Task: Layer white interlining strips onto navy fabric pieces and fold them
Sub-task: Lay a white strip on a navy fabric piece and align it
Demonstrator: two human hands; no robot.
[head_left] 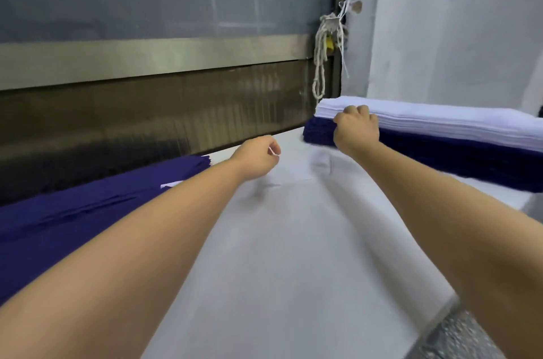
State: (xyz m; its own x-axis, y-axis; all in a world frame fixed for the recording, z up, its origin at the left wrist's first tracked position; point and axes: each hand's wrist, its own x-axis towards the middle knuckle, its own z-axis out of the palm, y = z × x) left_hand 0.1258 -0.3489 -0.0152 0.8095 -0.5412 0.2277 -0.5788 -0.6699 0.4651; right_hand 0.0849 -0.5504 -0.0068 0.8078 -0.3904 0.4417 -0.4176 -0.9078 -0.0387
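A stack of white interlining strips (440, 120) lies on top of a stack of navy fabric pieces (458, 159) at the right of the table. My right hand (357, 128) is curled at the stack's front left end, its fingers hooked over the white strips' edge. My left hand (255, 159) hovers curled over the white table top (293, 241), pinching a thin white thread or strip end. A second pile of navy fabric pieces (88, 211) lies at the left, partly hidden by my left forearm, with a small white corner showing on it.
A machine with a dark opening (147, 117) and a metal bar (147, 56) runs along the table's far side. A knotted white cord (321, 53) hangs at its right post. A white wall (455, 21) stands behind the stacks.
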